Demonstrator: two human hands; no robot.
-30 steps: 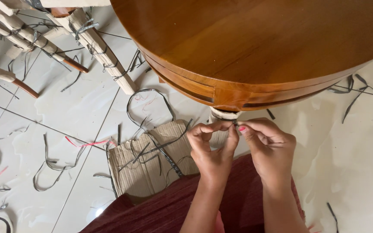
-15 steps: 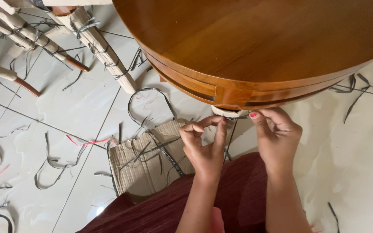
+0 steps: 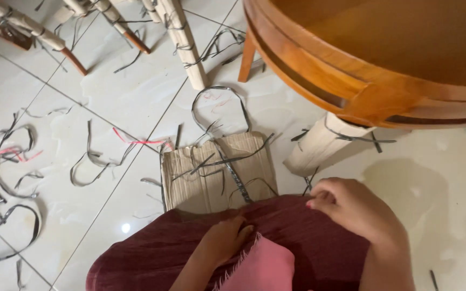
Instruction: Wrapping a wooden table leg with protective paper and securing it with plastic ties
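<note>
Cardboard still wraps the table leg, bound by a dark strap, under the round table's near edge. I see my left hand flat and empty on my maroon lap; right hand curled, holding nothing visible. Cut straps litter the floor; unwrapping seems unfinished.

Open tiled floor right of the wrapped table leg; ahead, blocked by the round wooden table; leftward, littered with cut straps and a cardboard piece.
</note>
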